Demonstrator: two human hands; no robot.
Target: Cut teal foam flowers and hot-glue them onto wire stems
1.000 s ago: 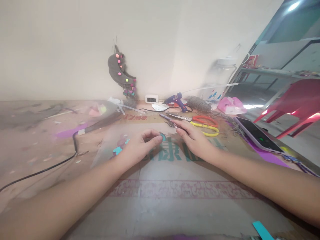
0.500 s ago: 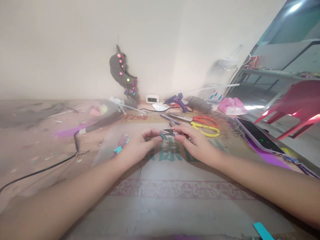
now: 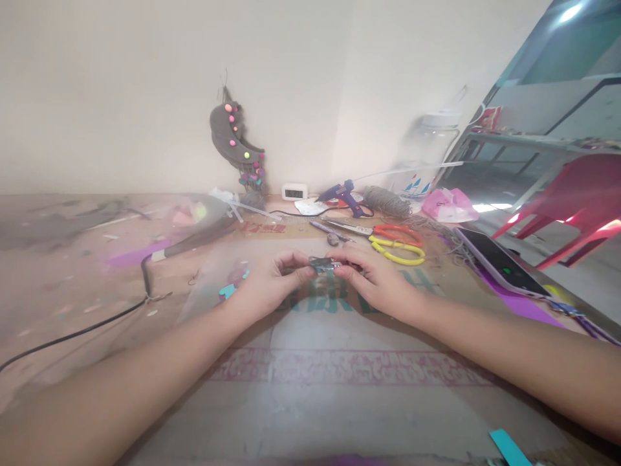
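My left hand (image 3: 286,275) pinches a small teal piece between thumb and fingers; most of it is hidden by the fingertips. My right hand (image 3: 371,275) is closed around a pair of small scissors, whose short metal blades (image 3: 323,263) point left and meet the left fingertips. The handles are hidden inside the right fingers. Both hands hover over a clear sheet (image 3: 310,414) with green and red print beneath it. By my left wrist lie small teal and purple cut-outs (image 3: 227,291).
Behind my hands are large scissors with red and yellow handles (image 3: 398,254), a pen (image 3: 327,230), a blue glue gun (image 3: 344,197), grey yarn (image 3: 388,202) and a small white clock (image 3: 294,192). A phone (image 3: 502,262) lies right. A decorated grey crescent (image 3: 230,136) hangs on the wall.
The scissor blades, spread apart half a second ago, now look closer together at the left fingertips. My right fingers have shifted slightly left; the left hand stays nearly in place.
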